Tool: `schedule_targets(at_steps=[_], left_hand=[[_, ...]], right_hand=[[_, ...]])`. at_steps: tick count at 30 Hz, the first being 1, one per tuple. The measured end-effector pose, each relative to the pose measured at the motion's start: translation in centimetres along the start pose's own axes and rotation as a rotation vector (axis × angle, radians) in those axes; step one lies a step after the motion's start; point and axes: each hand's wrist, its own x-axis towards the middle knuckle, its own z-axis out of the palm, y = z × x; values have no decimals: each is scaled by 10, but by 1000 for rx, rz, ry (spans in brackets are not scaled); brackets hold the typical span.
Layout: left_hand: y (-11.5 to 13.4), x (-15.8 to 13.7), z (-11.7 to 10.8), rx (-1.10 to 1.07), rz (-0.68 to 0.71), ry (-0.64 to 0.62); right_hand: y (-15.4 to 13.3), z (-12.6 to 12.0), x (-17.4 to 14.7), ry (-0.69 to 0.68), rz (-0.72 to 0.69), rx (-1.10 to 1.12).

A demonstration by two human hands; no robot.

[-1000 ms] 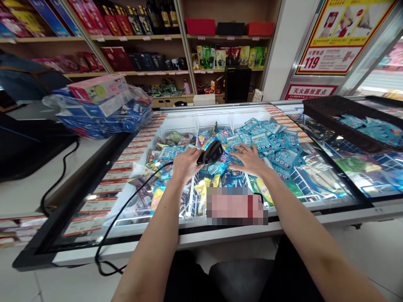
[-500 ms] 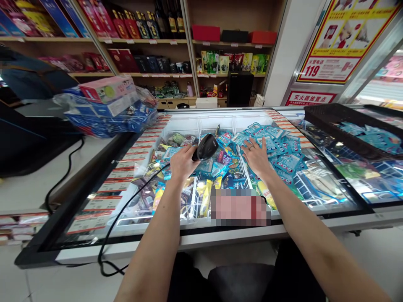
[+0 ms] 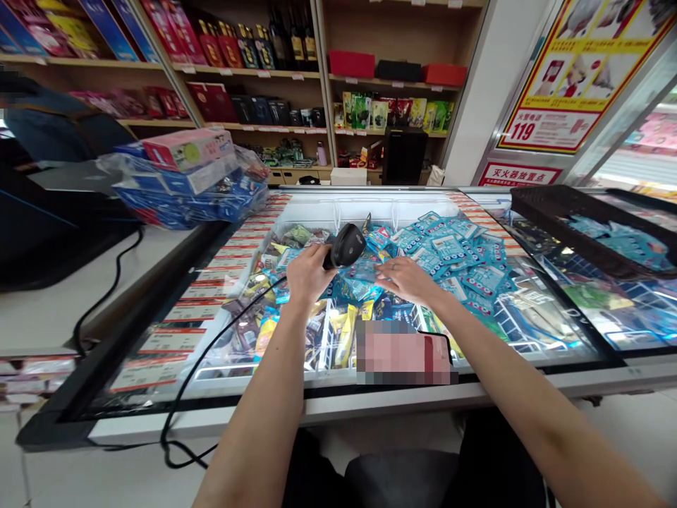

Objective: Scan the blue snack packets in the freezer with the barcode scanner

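Note:
A black corded barcode scanner (image 3: 349,245) is in my left hand (image 3: 308,274); its head points right, over the freezer's glass top. My right hand (image 3: 406,278) is just right of the scanner, its fingertips closed at the edge of a blue packet (image 3: 362,271) lying below the scanner head. Where the fingers grip the packet is partly hidden. More blue packets (image 3: 357,289) lie below the scanner. To the right of my right hand, a spread pile of blue packets (image 3: 449,247) with printed backs covers part of the glass.
A phone (image 3: 405,353) with a blurred screen lies at the freezer's front edge (image 3: 343,402). A dark basket (image 3: 582,219) holding blue packets stands at right. Plastic-wrapped boxes (image 3: 190,176) sit at left. The scanner's black cable (image 3: 211,346) loops over the front edge. Stocked shelves (image 3: 296,130) stand behind.
My right hand has moved left from the pile of blue packets to the packet below the scanner, its spread fingers drawing together. My left hand keeps the scanner in about the same place.

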Motion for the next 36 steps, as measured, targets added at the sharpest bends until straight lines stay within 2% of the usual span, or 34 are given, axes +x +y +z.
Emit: schedule_targets(at_steps=[2,8,11,18,22,27,36], left_hand=[[1,1,2,-3,23,-9],[7,0,8,-13,101,-83],[10,-1,11,-12,133,-101],[17,-2,13,-13,193,-139],[18,-2,13,-8,200,-141],[19,-2,11,8,223,-145],[22,-2,14,0,316,-115]], right_hand=[[10,3,-8,88,147,-9],[14,18,-14,285,387,-160],[14,25,-9,321,484,-188],[28,31,-4,316,573,-59],[30,32,-3,361,625,26],[33,29,-4,531,676,186],[40,26,-8,784,585,453]])
